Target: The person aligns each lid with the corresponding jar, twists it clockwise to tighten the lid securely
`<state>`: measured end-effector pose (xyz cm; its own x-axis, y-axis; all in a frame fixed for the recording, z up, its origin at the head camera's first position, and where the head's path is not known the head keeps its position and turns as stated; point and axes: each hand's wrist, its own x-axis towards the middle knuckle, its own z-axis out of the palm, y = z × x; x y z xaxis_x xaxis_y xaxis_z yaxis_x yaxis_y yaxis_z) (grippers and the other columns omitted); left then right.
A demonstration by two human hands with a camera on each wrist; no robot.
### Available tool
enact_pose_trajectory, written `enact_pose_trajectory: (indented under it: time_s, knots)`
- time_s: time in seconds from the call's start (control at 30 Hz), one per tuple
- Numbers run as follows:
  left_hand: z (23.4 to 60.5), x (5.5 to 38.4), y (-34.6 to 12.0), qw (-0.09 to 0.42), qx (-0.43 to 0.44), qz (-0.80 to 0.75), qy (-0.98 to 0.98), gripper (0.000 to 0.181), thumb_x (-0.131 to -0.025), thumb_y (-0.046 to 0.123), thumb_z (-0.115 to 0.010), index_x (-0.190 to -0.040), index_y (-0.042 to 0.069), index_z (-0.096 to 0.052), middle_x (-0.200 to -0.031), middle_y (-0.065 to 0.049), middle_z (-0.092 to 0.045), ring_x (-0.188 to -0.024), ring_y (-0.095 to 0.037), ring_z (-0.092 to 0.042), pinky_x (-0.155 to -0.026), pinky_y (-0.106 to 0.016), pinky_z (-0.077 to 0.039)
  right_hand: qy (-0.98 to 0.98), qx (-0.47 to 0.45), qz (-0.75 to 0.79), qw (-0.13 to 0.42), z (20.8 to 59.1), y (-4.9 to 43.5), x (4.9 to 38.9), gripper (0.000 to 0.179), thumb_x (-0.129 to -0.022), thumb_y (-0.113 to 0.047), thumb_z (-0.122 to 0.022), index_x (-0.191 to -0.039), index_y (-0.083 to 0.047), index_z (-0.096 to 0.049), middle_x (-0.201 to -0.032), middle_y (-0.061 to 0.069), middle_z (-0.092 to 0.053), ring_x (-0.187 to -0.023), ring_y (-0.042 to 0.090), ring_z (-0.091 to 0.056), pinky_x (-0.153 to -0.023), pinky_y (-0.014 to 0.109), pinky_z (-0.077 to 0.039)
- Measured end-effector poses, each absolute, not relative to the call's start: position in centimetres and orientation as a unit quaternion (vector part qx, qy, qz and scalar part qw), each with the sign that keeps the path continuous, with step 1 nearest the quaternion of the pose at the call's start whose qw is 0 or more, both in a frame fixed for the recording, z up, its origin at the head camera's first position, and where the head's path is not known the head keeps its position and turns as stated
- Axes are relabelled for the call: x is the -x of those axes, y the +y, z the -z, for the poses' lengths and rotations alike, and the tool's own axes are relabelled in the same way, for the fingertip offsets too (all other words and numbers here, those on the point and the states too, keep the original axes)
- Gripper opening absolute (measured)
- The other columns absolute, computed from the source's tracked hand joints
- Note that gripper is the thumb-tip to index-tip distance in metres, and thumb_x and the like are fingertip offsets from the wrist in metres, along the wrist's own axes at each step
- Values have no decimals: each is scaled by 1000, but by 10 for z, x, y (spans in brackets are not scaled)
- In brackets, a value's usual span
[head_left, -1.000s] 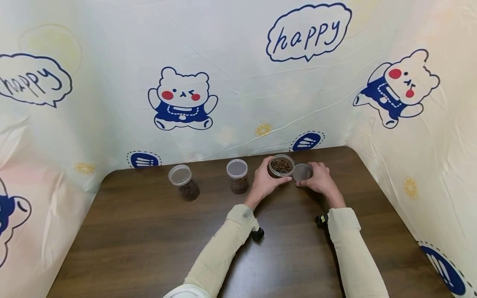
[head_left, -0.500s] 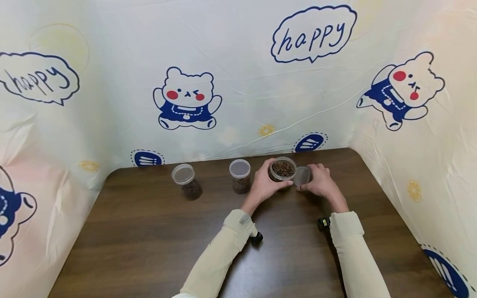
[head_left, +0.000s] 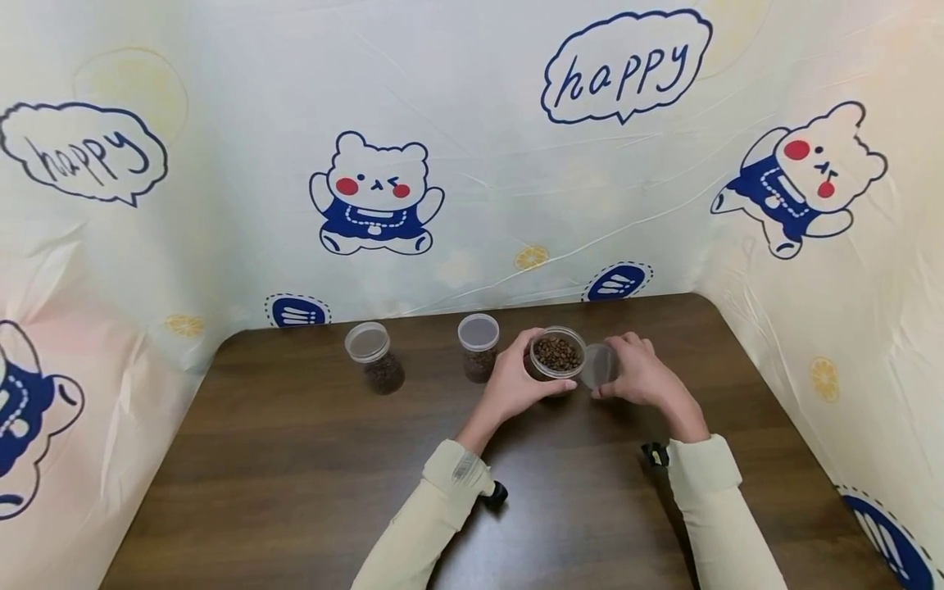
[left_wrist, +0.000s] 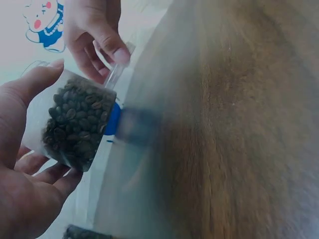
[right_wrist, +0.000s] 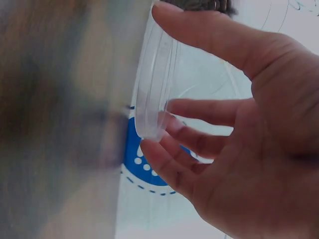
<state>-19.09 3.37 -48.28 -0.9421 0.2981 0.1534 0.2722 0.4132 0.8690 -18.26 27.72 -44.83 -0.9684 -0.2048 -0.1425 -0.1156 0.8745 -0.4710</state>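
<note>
My left hand point(head_left: 514, 378) grips a clear, lidless jar point(left_wrist: 77, 122) from its left side, thumb at the front and fingers behind. Dark brown coffee beans point(head_left: 558, 354) show through its round mouth and its wall. Just right of the jar, my right hand point(head_left: 647, 378) holds a clear round lid point(head_left: 601, 366) by the edge. In the right wrist view the lid point(right_wrist: 153, 84) stands on edge between the thumb and the curled fingers. Lid and jar rim are close side by side in the head view.
Two lidded jars with dark contents stand left of my hands: one nearby point(head_left: 478, 348), another farther left point(head_left: 374, 358). All this is on a brown wooden table point(head_left: 310, 492). A printed cloth point(head_left: 487, 164) rises behind the table and at its sides.
Both hands, with the open jar and the lid, have come a little toward me. The lid stays beside the jar, and the two lidded jars stand where they were.
</note>
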Motion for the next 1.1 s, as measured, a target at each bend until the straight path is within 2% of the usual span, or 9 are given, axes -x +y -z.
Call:
enact_pose_trajectory:
  time_s: [0.3,0.6,0.77,0.87,1.1]
  knots:
    - [477,163,-4,42,-176,-541,821,91,-71,40,-99,-147,27,-53,-139,6,-67,-130,-15,-62,-115,-48,-48,954,146,251,75,444,259,158,87,-75,-26,-96,-145,5,-54,-138,26,-55,-120,41,-48,-93,56,-55]
    - [474,140,-37,78,-191,-552,808,87,-70,34,-100,-144,32,-55,-137,10,-67,-126,-11,-63,-112,-41,-50,943,188,255,105,452,241,146,89,-75,-29,-97,-147,0,-55,-142,20,-56,-127,38,-49,-99,53,-55]
    - [477,135,-49,87,-195,-543,812,86,-70,31,-100,-144,32,-55,-137,9,-67,-126,-11,-64,-112,-40,-49,939,206,255,106,459,234,142,88,-74,-27,-98,-146,1,-55,-141,19,-57,-127,37,-50,-100,52,-53]
    - [480,131,-57,90,-197,-538,815,87,-71,29,-100,-145,28,-55,-139,7,-66,-127,-13,-63,-112,-40,-48,938,217,250,109,462,231,140,88,-73,-27,-98,-145,1,-55,-140,19,-57,-126,37,-50,-101,52,-52]
    - [487,124,-77,117,-193,-561,796,87,-72,20,-99,-146,24,-53,-142,1,-64,-130,-18,-62,-112,-29,-48,940,215,241,107,464,227,138,88,-71,-24,-99,-143,3,-56,-134,20,-59,-123,38,-51,-99,52,-52]
